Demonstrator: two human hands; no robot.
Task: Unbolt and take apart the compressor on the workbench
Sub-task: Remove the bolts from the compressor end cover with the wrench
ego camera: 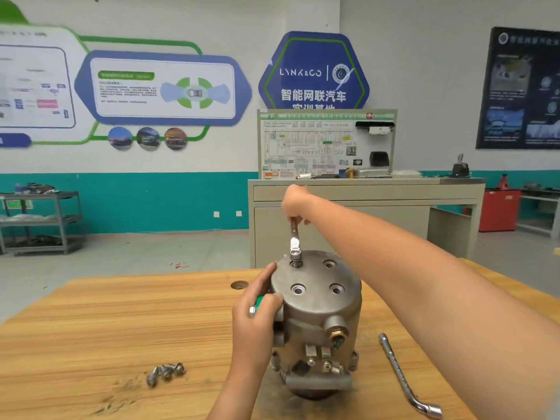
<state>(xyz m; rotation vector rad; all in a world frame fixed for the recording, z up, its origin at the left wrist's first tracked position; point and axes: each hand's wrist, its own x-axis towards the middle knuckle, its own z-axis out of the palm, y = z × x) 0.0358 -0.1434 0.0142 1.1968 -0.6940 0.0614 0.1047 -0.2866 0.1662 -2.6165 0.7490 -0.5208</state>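
Grey compressor (318,322) upright on workbench (121,322)

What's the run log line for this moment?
step: unbolting compressor top | right hand: ratchet on bolt | left hand: grips compressor | loose bolts: on workbench

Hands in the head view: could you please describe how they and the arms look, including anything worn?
The left hand and right hand are bare: no gloves, rings or watch that I can make out. The left forearm and right forearm are uncovered too, with no sleeve in view and no markings showing.
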